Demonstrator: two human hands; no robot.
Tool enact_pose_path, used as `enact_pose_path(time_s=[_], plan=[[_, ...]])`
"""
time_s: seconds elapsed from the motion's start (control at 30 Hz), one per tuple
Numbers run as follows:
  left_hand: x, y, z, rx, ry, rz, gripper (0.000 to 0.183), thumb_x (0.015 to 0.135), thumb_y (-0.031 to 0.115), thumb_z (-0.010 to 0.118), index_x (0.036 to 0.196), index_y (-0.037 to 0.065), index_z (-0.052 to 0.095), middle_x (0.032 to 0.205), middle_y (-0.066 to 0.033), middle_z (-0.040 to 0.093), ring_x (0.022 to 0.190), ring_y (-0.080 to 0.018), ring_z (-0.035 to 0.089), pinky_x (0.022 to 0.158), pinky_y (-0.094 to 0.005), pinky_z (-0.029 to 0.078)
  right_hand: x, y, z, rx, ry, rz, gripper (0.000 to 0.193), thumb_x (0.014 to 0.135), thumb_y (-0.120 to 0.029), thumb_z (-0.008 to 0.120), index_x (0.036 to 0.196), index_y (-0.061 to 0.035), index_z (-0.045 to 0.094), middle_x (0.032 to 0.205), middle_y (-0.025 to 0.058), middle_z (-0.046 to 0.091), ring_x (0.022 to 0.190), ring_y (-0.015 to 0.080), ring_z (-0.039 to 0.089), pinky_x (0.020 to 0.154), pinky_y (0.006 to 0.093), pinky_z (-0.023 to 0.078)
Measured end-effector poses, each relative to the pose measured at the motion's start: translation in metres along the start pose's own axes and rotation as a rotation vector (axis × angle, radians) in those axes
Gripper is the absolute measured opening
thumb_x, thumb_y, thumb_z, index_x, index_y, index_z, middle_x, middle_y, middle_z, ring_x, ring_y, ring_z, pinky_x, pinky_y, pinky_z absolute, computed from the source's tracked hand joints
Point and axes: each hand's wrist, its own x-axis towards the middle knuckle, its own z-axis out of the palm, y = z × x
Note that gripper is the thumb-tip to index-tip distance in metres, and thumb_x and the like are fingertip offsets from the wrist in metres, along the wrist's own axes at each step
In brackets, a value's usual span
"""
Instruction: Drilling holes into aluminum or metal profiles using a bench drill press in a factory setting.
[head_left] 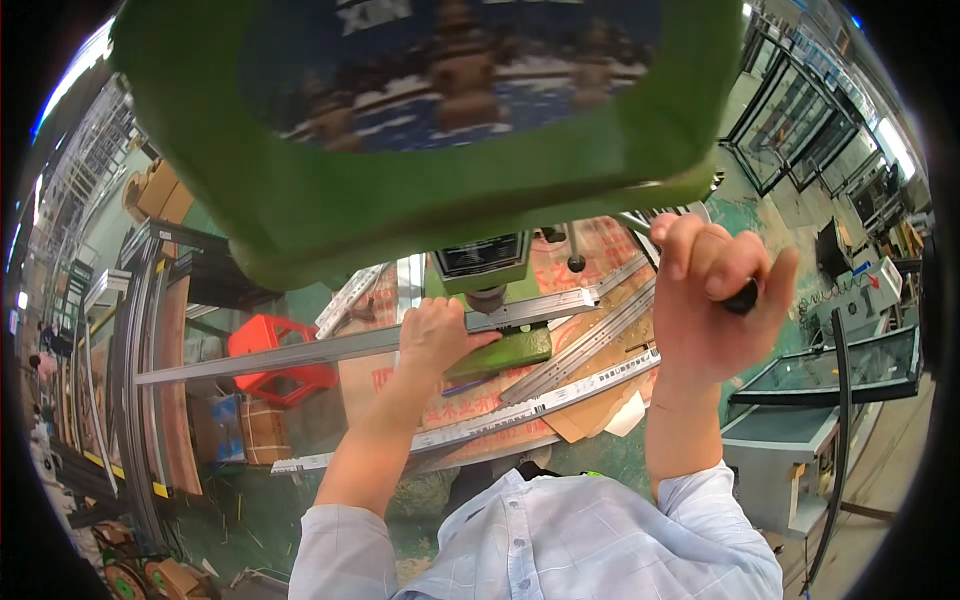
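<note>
My left hand [433, 338] is closed over a long silver metal profile [290, 357], its thumb pointing right along the near side. The profile lies across the green base [520, 347] of a drill press, and its left end reaches far out past the board. Above it looms the machine's large green head [450, 195], with the chuck [486, 299] just over the profile, beside my left fingers. My right hand [705, 295] has its fingers curled round a black-knobbed feed lever [742, 298] at the machine's right side. Whether a drill bit touches the metal is hidden.
More metal profiles [575, 345] lie on the printed board [470, 408] around the base. A red plastic stool [272, 350] stands to the left, near a dark frame rack [140, 330]. At right are a grey cabinet [780, 470] and a glazed frame [850, 365].
</note>
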Motion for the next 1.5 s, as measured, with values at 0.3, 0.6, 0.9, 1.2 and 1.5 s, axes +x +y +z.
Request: enact_pose_path(time_s=[0.3, 0.6, 0.9, 1.2, 1.5], plan=[[0.001, 0.002, -0.007, 0.027, -0.044, -0.005, 0.066, 0.070, 0.068, 0.080, 0.081, 0.004, 0.067, 0.081, -0.0107, 0.069, 0.083, -0.0277, 0.068, 0.069, -0.0417, 0.055, -0.052, -0.020, -0.004, -0.399, 0.038, 0.204, 0.050, 0.108, -0.021, 0.035, 0.143, 0.0118, 0.047, 0.108, 0.0218, 0.070, 0.124, 0.0364, 0.063, 0.116, 0.0529, 0.036], [0.000, 0.002, -0.006, 0.047, -0.037, -0.048, 0.078, 0.067, 0.083, 0.071, 0.081, 0.007, 0.071, 0.084, -0.0131, 0.071, 0.078, -0.0296, 0.071, 0.066, -0.0455, 0.055, -0.018, -0.071, 0.008, -1.639, -0.742, 0.507, 0.036, 0.093, -0.005, 0.056, 0.126, 0.0089, 0.054, 0.079, 0.0213, 0.069, 0.072, 0.0397, 0.067, 0.064, 0.0473, 0.049], [-0.001, 0.002, -0.011, -0.055, -0.095, -0.077, 0.073, 0.071, 0.075, 0.075, 0.086, 0.003, 0.068, 0.087, -0.0138, 0.069, 0.092, -0.0323, 0.068, 0.080, -0.0448, 0.054, -0.041, -0.028, 0.009, -1.453, -0.251, 0.539, 0.018, 0.103, -0.012, 0.052, 0.089, -0.0015, 0.048, 0.068, 0.0198, 0.055, 0.061, 0.0409, 0.053, 0.057, 0.0494, 0.036], [0.000, 0.005, -0.019, -0.028, -0.082, -0.072, 0.072, 0.071, 0.077, 0.073, 0.074, 0.006, 0.071, 0.077, -0.0132, 0.070, 0.079, -0.0308, 0.071, 0.071, -0.0419, 0.057, -0.092, 0.027, -0.032, -1.368, -0.092, 0.312, 0.010, 0.101, -0.009, 0.056, 0.091, -0.0044, 0.056, 0.074, 0.0203, 0.059, 0.065, 0.0421, 0.060, 0.056, 0.0489, 0.042], [0.003, 0.008, -0.023, -0.002, -0.113, -0.035, 0.080, 0.067, 0.080, 0.074, 0.084, 0.001, 0.076, 0.080, -0.0151, 0.073, 0.076, -0.0338, 0.071, 0.071, -0.0430, 0.057, -0.103, 0.109, -0.092, -1.278, 0.003, 0.335, 0.028, 0.091, -0.021, 0.071, 0.072, -0.0074, 0.054, 0.064, 0.0132, 0.059, 0.056, 0.0356, 0.061, 0.052, 0.0440, 0.046]])
